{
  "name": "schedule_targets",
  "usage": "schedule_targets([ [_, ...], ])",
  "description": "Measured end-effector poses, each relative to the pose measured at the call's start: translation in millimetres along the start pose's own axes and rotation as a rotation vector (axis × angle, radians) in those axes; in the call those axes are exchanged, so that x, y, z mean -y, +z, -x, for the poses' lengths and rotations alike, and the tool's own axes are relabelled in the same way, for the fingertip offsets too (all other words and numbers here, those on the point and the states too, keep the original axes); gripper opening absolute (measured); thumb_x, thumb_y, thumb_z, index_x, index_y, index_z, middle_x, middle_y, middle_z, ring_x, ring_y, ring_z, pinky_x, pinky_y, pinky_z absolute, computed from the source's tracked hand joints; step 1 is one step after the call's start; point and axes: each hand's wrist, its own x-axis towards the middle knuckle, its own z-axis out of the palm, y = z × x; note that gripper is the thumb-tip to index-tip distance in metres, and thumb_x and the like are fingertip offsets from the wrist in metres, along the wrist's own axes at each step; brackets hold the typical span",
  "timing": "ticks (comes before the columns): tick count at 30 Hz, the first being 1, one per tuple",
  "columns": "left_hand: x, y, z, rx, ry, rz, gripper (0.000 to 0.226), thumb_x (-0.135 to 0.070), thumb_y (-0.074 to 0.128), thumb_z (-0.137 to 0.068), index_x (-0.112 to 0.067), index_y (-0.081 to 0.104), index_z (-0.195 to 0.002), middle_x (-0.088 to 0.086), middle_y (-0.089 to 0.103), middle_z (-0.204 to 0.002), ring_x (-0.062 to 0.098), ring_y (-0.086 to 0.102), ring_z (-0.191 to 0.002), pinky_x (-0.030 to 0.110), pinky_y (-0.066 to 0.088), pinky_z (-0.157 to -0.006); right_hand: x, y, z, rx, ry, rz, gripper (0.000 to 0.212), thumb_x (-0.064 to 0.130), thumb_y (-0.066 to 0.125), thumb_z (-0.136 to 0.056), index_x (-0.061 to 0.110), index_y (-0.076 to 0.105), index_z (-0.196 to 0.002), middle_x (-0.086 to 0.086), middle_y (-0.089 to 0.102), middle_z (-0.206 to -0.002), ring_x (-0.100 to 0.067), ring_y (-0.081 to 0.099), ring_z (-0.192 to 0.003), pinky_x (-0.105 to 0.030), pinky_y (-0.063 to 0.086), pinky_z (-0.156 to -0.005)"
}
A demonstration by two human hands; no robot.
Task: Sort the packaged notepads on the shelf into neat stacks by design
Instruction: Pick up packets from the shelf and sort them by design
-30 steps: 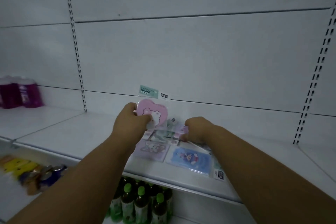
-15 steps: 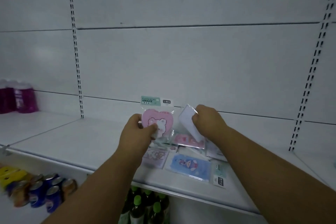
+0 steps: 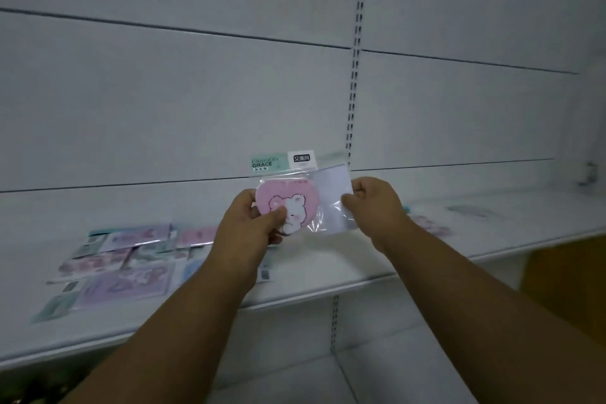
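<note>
My left hand (image 3: 247, 226) grips a pink heart-shaped notepad (image 3: 290, 203) with a white bear, sealed in a clear bag with a green header card. Beside it my right hand (image 3: 373, 207) pinches a second clear package (image 3: 333, 197) that shows its white back. Both packages are held up above the white shelf (image 3: 328, 285), side by side and touching. A loose pile of flat packaged notepads (image 3: 124, 259) in purple, pink, blue and green lies on the shelf at the left. A few more blurred packages (image 3: 433, 226) lie on the shelf behind my right wrist.
White back panels with a slotted upright (image 3: 355, 75) rise behind the shelf. A lower white shelf (image 3: 295, 377) shows beneath. An orange-brown surface (image 3: 564, 285) is at the right, below the shelf's edge.
The view has swung right, so the pile now lies at the left. My right hand has lifted its white-backed package up beside the heart notepad. The left hand keeps its hold.
</note>
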Motion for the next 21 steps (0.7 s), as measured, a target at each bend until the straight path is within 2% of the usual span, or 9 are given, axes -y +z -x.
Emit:
schedule_targets([
  [2, 2.2, 39.3, 8.7, 0.082, -0.008, 0.016, 0.016, -0.004, 0.066, -0.090, -0.015, 0.061, -0.102, 0.012, 0.073, -0.094, 0.023, 0.065, -0.073, 0.032, 0.052, -0.061, -17.3, -41.5, 2.6, -0.033, 0.019, 0.033, 0.011, 0.007, 0.059, -0.080, -0.003, 0.064, -0.081, -0.008, 0.057, -0.066, -0.020, 0.048, -0.061, -0.028, 0.038, -0.058],
  [8, 5.0, 174.4, 26.2, 0.220, 0.011, 0.054, 0.016, -0.005, 0.067, -0.089, -0.016, 0.062, -0.100, 0.012, 0.074, -0.093, 0.021, 0.065, -0.069, 0.032, 0.051, -0.060, -75.4, -168.3, -1.7, -0.164, 0.066, 0.012, 0.012, 0.005, 0.058, -0.078, -0.005, 0.065, -0.082, -0.011, 0.059, -0.068, -0.020, 0.050, -0.061, -0.029, 0.040, -0.060],
  [11, 12.0, 251.4, 35.4, 0.268, -0.008, 0.104, 0.018, -0.004, 0.066, -0.090, -0.015, 0.063, -0.103, 0.012, 0.074, -0.093, 0.018, 0.067, -0.066, 0.028, 0.051, -0.057, -115.1, -235.2, -12.3, -0.205, 0.074, 0.012, 0.012, 0.006, 0.060, -0.078, -0.004, 0.066, -0.082, -0.023, 0.065, -0.074, -0.021, 0.053, -0.063, -0.034, 0.045, -0.062],
  [13, 16.4, 305.3, 41.3, 0.296, -0.028, 0.130, 0.017, -0.003, 0.065, -0.090, -0.013, 0.063, -0.103, 0.015, 0.073, -0.093, 0.021, 0.066, -0.067, 0.032, 0.051, -0.060, -142.0, -280.7, -21.4, -0.214, 0.101, 0.011, 0.014, 0.006, 0.060, -0.079, -0.004, 0.066, -0.085, -0.026, 0.066, -0.079, -0.021, 0.053, -0.063, -0.033, 0.046, -0.062],
  [16, 22.7, 374.8, 44.9, 0.307, -0.050, 0.134, 0.016, -0.003, 0.065, -0.091, -0.014, 0.062, -0.101, 0.014, 0.073, -0.092, 0.021, 0.065, -0.066, 0.033, 0.051, -0.062, -177.5, -338.2, -38.7, -0.195, 0.129, 0.045, 0.013, 0.007, 0.060, -0.082, -0.006, 0.063, -0.081, -0.013, 0.053, -0.064, -0.018, 0.045, -0.059, -0.027, 0.040, -0.057],
  [19, 29.2, 426.4, 38.8, 0.294, -0.043, 0.115, 0.015, -0.006, 0.067, -0.090, -0.017, 0.063, -0.100, 0.013, 0.074, -0.091, 0.021, 0.067, -0.066, 0.033, 0.053, -0.061, -203.2, -376.0, -65.1, -0.191, 0.104, 0.059, 0.027, 0.006, 0.061, -0.083, 0.009, 0.051, -0.059, -0.001, 0.045, -0.055, -0.013, 0.038, -0.049, -0.017, 0.035, -0.042],
  [21, 36.4, 451.0, 29.3, 0.280, -0.043, 0.103, 0.014, -0.008, 0.067, -0.090, -0.018, 0.063, -0.100, 0.011, 0.074, -0.090, 0.020, 0.067, -0.065, 0.033, 0.054, -0.061, -219.7, -388.4, -85.9, -0.185, 0.096, 0.052, 0.033, 0.006, 0.061, -0.084, 0.015, 0.048, -0.056, 0.000, 0.044, -0.054, -0.012, 0.038, -0.048, -0.013, 0.034, -0.038],
])
